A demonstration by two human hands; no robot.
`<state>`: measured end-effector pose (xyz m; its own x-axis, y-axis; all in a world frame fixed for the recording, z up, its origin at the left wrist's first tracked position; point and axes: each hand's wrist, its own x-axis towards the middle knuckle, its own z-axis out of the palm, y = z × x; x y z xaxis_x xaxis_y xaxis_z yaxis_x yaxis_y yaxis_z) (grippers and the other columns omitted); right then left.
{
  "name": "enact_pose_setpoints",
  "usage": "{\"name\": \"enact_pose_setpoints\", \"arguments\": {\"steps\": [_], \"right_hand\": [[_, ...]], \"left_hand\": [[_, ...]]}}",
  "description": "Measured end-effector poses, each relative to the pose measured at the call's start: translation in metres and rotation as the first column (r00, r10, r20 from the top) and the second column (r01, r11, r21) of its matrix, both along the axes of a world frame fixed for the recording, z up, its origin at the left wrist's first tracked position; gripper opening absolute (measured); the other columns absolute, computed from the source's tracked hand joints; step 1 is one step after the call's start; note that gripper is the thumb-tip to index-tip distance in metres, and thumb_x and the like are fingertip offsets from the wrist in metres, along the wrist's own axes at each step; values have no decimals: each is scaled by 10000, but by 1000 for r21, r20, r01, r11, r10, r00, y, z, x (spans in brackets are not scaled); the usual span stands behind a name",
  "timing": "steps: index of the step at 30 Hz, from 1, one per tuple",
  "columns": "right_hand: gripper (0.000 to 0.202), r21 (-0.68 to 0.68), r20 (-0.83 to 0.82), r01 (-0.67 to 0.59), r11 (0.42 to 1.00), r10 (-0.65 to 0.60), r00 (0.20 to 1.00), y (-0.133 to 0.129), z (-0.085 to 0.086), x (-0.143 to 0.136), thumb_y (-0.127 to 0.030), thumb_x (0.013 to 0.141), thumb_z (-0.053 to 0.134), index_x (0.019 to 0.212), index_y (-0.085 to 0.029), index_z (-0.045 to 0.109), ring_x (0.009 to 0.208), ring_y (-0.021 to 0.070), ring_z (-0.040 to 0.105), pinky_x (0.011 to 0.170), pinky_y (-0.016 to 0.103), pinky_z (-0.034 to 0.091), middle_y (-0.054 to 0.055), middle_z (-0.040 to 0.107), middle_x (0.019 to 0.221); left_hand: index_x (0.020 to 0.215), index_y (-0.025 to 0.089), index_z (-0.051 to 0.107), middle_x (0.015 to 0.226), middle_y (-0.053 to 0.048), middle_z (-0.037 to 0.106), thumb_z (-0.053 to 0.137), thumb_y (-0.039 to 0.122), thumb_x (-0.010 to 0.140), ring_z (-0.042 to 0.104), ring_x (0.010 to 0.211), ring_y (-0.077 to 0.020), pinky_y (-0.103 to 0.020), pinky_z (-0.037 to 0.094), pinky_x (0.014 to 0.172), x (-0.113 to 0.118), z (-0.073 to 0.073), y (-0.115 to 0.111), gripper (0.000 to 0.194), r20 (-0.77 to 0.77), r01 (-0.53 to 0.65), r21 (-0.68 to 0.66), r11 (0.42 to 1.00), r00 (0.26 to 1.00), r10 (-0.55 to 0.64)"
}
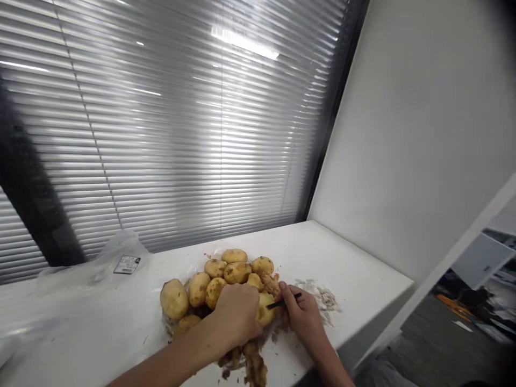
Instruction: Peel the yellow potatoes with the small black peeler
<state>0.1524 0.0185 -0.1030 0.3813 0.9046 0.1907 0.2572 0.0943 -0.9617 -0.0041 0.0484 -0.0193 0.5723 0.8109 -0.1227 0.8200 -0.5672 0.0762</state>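
My left hand (241, 313) is closed around a peeled pale potato (264, 310), covering its left side. On the right, my right hand (300, 310) grips a thin black tool (283, 301), whose tip touches the potato; the rest of the tool is hidden in the fingers. Several yellow potatoes (236, 272) with brown patches lie in a pile behind and left of my left hand, on clear plastic. Brown peelings (255, 365) lie below my left hand, and lighter shreds (271, 284) rest beside the pile.
A white table (100, 333) stands before a window with blinds (181, 134). A clear plastic bag (116, 252) with a label lies at the back left. Pale scraps (327, 299) lie right of my right hand. A white wall (403, 134) borders the table's right side.
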Motion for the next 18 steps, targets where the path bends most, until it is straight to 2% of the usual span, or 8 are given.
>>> {"name": "enact_pose_setpoints", "arguments": {"steps": [4,6,12,18], "right_hand": [[522,-34,-52,-15,999,13,999,-1,-2,1,-640,820,536,620,-164,615,308,86,401,326,205,274,4,584,441],[514,-49,-70,-26,998,23,997,-3,-1,2,-642,810,552,630,-165,614,302,84,397,320,202,270,-4,571,428],[568,-72,-99,85,994,-92,991,-7,6,7,-712,761,558,634,-161,618,336,97,425,329,208,307,2,568,435],[584,-110,-161,48,993,-65,985,-8,3,2,-738,721,577,660,-159,630,308,113,408,316,232,313,-14,530,387]], "left_hand": [[862,157,662,882,-111,706,655,342,638,672,825,-332,-417,534,711,0,1,0,290,-7,12,-5,1000,1000,-12],[863,163,661,882,-108,706,664,357,635,673,823,-327,-412,534,710,0,0,2,300,1,10,-4,1000,1000,-10],[889,165,670,881,-110,709,663,412,642,673,832,-322,-408,532,720,1,-7,4,350,3,23,2,1000,1000,-23],[859,163,682,857,-105,709,659,388,674,675,822,-308,-381,532,694,0,-2,1,292,6,66,-49,997,998,-66]]}}
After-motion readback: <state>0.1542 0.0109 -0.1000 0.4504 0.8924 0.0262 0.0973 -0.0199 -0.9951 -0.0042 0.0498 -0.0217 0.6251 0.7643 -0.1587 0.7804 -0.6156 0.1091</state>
